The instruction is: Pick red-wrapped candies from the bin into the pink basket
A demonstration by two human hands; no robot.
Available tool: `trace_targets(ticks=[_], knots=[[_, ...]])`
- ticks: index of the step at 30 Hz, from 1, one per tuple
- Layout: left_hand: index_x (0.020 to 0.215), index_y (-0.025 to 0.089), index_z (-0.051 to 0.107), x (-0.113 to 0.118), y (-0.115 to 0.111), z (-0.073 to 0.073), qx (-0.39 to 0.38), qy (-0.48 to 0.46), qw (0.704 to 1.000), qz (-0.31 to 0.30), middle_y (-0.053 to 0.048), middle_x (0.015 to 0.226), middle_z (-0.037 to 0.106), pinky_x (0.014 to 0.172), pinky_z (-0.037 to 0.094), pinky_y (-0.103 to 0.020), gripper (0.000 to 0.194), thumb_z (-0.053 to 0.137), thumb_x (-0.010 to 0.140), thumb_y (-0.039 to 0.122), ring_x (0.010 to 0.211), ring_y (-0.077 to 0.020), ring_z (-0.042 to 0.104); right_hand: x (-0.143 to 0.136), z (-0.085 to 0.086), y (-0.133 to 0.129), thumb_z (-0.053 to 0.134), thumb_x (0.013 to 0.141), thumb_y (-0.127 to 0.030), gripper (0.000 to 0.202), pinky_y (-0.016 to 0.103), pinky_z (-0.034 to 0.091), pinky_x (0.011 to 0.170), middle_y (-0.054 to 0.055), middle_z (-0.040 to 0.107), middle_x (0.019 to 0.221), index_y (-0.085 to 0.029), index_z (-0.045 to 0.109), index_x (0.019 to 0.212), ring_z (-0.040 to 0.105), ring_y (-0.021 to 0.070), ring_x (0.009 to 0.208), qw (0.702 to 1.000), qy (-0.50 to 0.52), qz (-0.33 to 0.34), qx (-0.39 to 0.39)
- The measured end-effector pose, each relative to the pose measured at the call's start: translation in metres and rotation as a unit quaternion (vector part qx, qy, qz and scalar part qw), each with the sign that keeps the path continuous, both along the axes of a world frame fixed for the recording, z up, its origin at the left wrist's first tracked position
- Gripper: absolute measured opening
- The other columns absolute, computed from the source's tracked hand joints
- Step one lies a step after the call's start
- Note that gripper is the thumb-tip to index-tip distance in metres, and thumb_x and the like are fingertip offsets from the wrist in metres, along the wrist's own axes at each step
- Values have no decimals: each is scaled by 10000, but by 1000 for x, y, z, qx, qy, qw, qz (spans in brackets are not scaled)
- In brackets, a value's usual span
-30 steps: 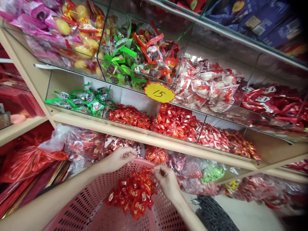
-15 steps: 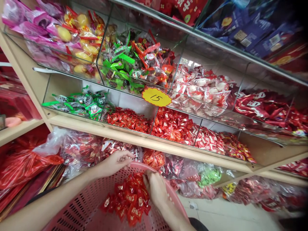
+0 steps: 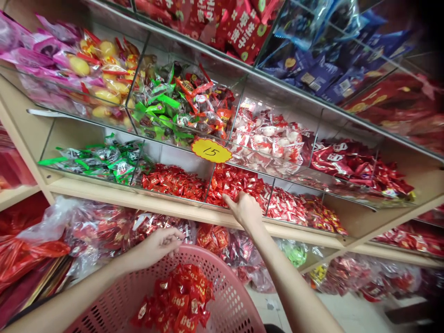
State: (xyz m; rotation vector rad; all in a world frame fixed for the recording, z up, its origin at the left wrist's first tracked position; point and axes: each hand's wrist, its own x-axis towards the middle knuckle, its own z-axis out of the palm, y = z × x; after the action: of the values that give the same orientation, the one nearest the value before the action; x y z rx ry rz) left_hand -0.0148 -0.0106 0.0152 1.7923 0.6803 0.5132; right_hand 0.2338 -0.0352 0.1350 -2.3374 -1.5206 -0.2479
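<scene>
**While the left hand [image 3: 163,245] stays by the pink basket [image 3: 227,296], the right hand [image 3: 247,210] is up at the shelf sweets [image 3: 231,180]**

Half a second ago the right hand was down inside the basket; now it is at the front of the lower shelf [image 3: 111,199], with its thumb side towards the left. Its other fingers are mostly hidden, so I cannot tell how far open it is or whether it holds anything. The left hand has kept its place at the far rim, fingers loosely curled; whether it grips the rim cannot be told. The view has shifted too, showing more of the blue packets [image 3: 319,74] above.

The basket sweets [image 3: 183,296] lie heaped in the middle of the basket, in small, glossy red wrappers with gold printing. The shelf sweets, also shiny red, lie below a yellow tag [image 3: 211,150] reading 15.
</scene>
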Motion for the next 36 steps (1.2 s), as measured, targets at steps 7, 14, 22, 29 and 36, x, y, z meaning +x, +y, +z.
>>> trace_targets(ticks=[7,14,22,29,36], knots=[[995,173,521,-2,0,-2,-5,1,1000,-7,-1,760,599,631,446,-237,305,446,854,433,684,-130,571,5,-10,13,502,744,-459,338,297,386,592,153,664,806,-157,653,758,624,251,750,999,23,-10,-31],[989,172,518,-1,1,-4,-13,-2,1000,-2,1,751,596,627,459,-241,307,460,846,438,672,-128,574,25,-3,10,517,724,-369,239,230,339,546,41,619,591,-181,595,598,561,149,591,992,95,77,-1],[958,160,529,2,0,-1,-11,-8,1000,-9,2,740,581,622,464,-244,316,457,847,447,661,-125,566,24,-2,-20,506,778,-388,239,225,346,574,19,584,664,-186,570,668,516,138,607,981,79,166,68],[874,138,574,7,-8,16,-28,-36,999,18,-21,742,607,591,452,-241,342,440,855,452,648,-126,567,-31,-34,-59,451,866,-316,197,290,403,740,65,550,861,-193,591,931,515,192,818,941,60,322,84],[854,127,605,8,-11,28,-38,-87,995,34,-20,766,623,648,460,-257,250,587,774,363,676,-122,563,-69,-72,-73,489,852,-279,180,313,410,773,60,551,926,-233,590,993,516,203,880,906,170,385,40]])
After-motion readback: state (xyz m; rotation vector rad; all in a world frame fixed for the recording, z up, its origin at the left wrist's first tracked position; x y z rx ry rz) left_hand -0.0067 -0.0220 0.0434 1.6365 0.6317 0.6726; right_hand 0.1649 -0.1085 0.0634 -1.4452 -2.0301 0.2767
